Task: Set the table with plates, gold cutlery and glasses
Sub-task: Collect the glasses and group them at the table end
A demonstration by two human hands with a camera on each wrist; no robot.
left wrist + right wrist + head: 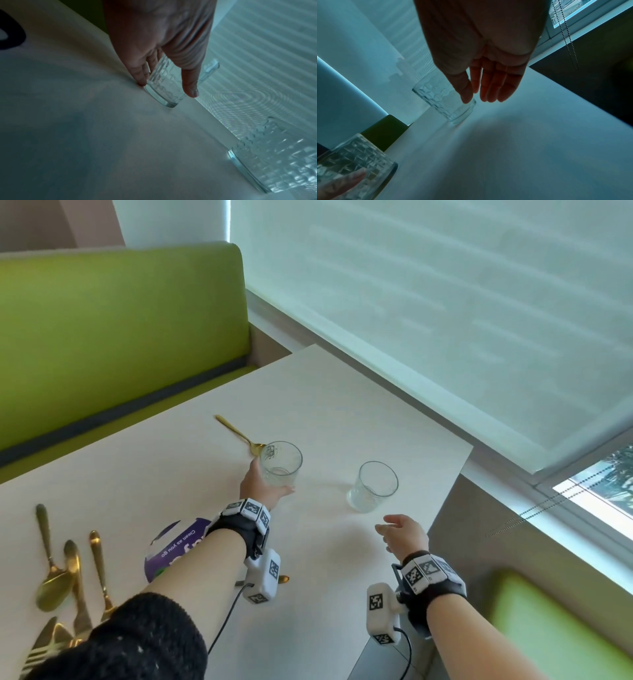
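Two clear patterned glasses stand upright on the white table [325, 405]. My left hand [272, 479] grips the left glass [281, 462] low down, with fingers on its far side and thumb on its near side. In the left wrist view the left hand [166, 88] wraps that glass [164, 97], whose base sits on the table. The right glass [374, 486] stands free. My right hand [385, 525] hovers just short of it with straight fingers and holds nothing. The right wrist view shows the right hand [477, 100] above the table near the right glass [443, 102]. A gold fork [239, 435] lies behind the left glass.
Several gold cutlery pieces [58, 570] lie at the table's near left. A purple round sticker [171, 549] is on the table under my left forearm. Green benches [120, 337] flank the table. A window sill with a blind [479, 320] runs along the right.
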